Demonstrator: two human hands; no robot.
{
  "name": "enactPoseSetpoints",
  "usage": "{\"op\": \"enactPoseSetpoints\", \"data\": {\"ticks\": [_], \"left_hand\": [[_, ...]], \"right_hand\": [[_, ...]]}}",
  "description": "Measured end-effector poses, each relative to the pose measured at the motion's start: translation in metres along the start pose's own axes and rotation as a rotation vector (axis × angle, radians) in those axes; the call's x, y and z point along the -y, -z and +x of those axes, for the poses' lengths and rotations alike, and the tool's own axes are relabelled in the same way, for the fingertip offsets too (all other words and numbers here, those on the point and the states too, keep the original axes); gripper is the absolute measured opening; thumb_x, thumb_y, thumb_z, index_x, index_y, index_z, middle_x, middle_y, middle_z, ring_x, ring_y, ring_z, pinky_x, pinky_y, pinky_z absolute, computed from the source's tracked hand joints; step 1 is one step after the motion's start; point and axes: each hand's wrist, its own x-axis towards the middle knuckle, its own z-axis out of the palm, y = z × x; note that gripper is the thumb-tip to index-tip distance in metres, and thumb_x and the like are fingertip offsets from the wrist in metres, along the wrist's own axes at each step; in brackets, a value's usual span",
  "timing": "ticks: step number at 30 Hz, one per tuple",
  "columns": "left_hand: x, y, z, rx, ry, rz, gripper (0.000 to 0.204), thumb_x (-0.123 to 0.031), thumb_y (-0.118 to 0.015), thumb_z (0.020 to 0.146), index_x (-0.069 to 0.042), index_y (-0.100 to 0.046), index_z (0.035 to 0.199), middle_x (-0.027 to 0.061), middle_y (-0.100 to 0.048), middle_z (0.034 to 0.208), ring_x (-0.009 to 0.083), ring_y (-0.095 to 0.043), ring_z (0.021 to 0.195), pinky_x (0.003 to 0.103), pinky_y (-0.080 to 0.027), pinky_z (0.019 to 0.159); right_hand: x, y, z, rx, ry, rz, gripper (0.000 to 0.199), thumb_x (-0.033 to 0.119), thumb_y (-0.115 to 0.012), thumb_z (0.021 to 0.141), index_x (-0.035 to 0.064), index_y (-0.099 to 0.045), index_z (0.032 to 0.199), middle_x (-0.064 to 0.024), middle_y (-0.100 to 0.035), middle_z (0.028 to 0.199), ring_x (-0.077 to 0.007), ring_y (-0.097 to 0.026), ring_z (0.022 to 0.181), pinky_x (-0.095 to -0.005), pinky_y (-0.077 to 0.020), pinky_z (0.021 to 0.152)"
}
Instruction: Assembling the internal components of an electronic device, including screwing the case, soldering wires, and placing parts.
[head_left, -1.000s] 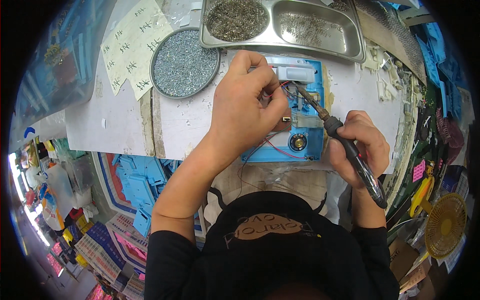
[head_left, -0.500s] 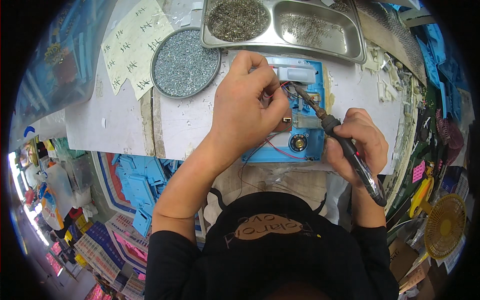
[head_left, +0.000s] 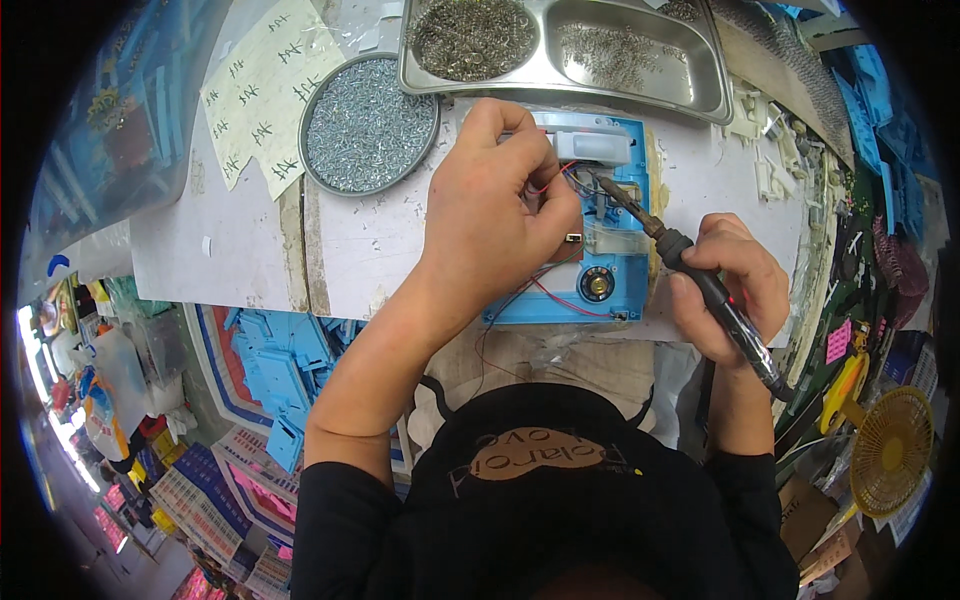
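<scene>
Blue plastic marks our landmark: one flat blue housing (head_left: 590, 250) lying on the white desk (head_left: 240, 250), just ahead of our chest. We count two hands at it. Our left hand (head_left: 500, 215) lies curled over the left half of the housing, fingers bent and pinching a thin red wire (head_left: 548, 182) near its top edge. Our right hand (head_left: 730, 285) sits just right of the housing, closed around the dark handle of one soldering iron (head_left: 690, 270), whose metal tip slants up and left onto the upper middle of the housing. On the housing we see one grey rectangular block (head_left: 590, 140) at the top and one round dark-and-brass part (head_left: 597, 285) near the bottom, with a second red wire running along the lower edge.

Up and to the left of the housing stands one round metal dish (head_left: 370, 125) full of small silvery screws. Directly beyond the housing lies one steel tray (head_left: 720, 100) with two compartments, both holding small metal parts. Left of the round dish we count two pale paper sheets (head_left: 265, 85) with handwriting. Far to the lower right of the housing stands one yellow fan (head_left: 890, 450).
</scene>
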Motion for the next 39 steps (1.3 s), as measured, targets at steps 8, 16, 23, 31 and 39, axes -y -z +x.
{"op": "enactPoseSetpoints", "data": {"ticks": [8,16,23,31,39], "left_hand": [[0.0015,-0.0011,0.0004,0.000,-0.036,0.074,0.011,-0.007,-0.071,0.073,-0.002,-0.061,0.074,0.0137,-0.058,0.097,0.0291,-0.063,0.073,0.038,-0.053,0.065],[0.0023,-0.0023,0.0007,-0.013,-0.050,0.097,0.011,-0.008,-0.071,0.073,-0.002,-0.062,0.074,0.0141,-0.058,0.098,0.0299,-0.064,0.075,0.039,-0.053,0.065],[0.0028,0.0000,0.0007,0.019,-0.098,0.121,0.010,0.004,-0.070,0.078,0.006,-0.061,0.083,0.0102,-0.054,0.098,0.0119,-0.064,0.068,0.025,-0.053,0.057],[0.0026,-0.0025,0.0005,0.003,-0.077,0.101,0.010,0.004,-0.069,0.077,0.006,-0.061,0.083,0.0102,-0.055,0.099,0.0115,-0.064,0.067,0.025,-0.053,0.057],[0.0021,-0.0025,0.0007,-0.014,-0.111,0.144,0.010,0.005,-0.068,0.076,0.005,-0.061,0.082,0.0100,-0.055,0.099,0.0114,-0.062,0.065,0.025,-0.052,0.055]], "right_hand": [[-0.0018,-0.0045,0.0029,0.003,0.004,-0.033,0.025,0.003,-0.078,0.074,0.0005,-0.066,0.095,-0.0075,-0.062,0.071,-0.0180,-0.051,0.054,-0.0300,-0.0405,0.053],[-0.0041,-0.0081,0.0073,-0.001,0.025,-0.028,0.024,0.002,-0.078,0.074,0.0004,-0.066,0.095,-0.0083,-0.064,0.073,-0.0182,-0.052,0.054,-0.0300,-0.0423,0.054],[-0.0035,-0.0081,0.0069,-0.006,0.004,-0.028,0.023,0.003,-0.078,0.075,0.0010,-0.066,0.095,-0.0085,-0.064,0.073,-0.0183,-0.053,0.056,-0.0301,-0.0423,0.054],[-0.0035,-0.0071,0.0067,-0.006,-0.003,-0.029,0.025,0.006,-0.080,0.077,0.0010,-0.066,0.097,-0.0097,-0.065,0.075,-0.0192,-0.053,0.058,-0.0308,-0.0434,0.057],[-0.0037,-0.0071,0.0057,-0.013,0.011,-0.013,0.025,0.006,-0.080,0.078,0.0006,-0.066,0.098,-0.0098,-0.065,0.075,-0.0189,-0.053,0.057,-0.0309,-0.0430,0.056]]}}
